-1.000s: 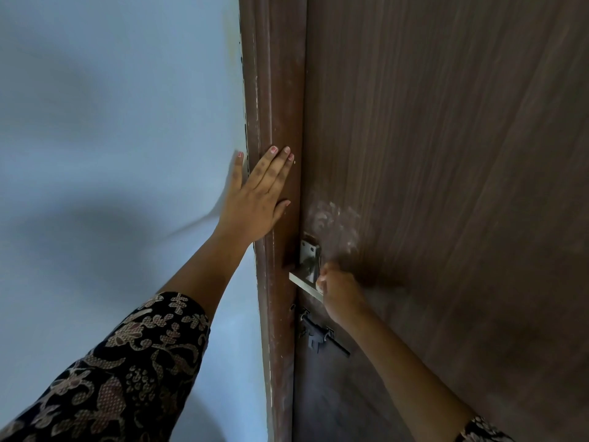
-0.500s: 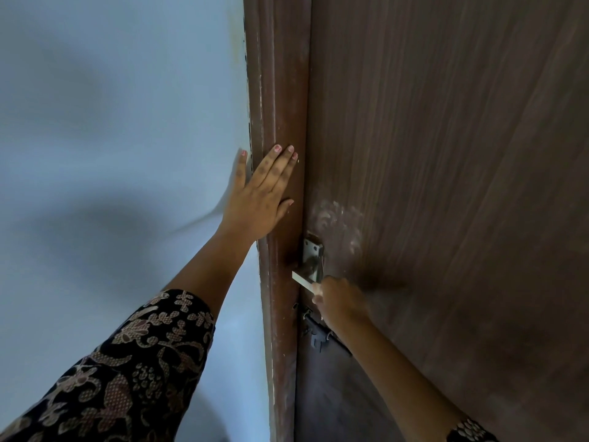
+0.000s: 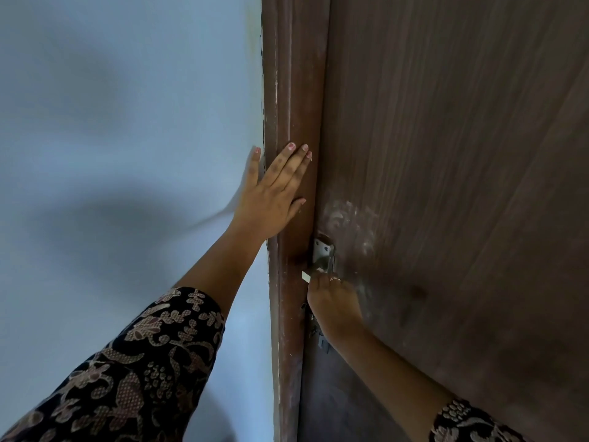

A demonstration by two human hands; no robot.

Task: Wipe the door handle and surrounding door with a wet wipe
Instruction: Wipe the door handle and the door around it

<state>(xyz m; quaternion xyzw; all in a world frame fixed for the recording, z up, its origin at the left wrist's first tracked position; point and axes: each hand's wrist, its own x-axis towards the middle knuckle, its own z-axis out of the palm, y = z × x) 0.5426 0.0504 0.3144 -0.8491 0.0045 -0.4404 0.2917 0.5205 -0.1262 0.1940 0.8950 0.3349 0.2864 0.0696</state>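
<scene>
A metal door handle (image 3: 322,253) is fixed at the left edge of a dark brown wooden door (image 3: 446,186). My right hand (image 3: 334,304) is closed around its lever from below, so only the pale lever tip (image 3: 306,276) sticks out to the left. No wet wipe shows; anything inside the fist is hidden. My left hand (image 3: 271,199) lies flat, fingers spread, on the reddish-brown door frame (image 3: 293,90) above and left of the handle. Whitish smears (image 3: 350,215) mark the door just above the handle.
A pale blue wall (image 3: 127,122) fills the left side, with shadows of my arm on it. A small dark latch (image 3: 320,341) sits on the door below the handle, partly behind my right wrist.
My right hand has slid a little down and left over the lever, covering more of it. The left hand has stayed flat on the frame.
</scene>
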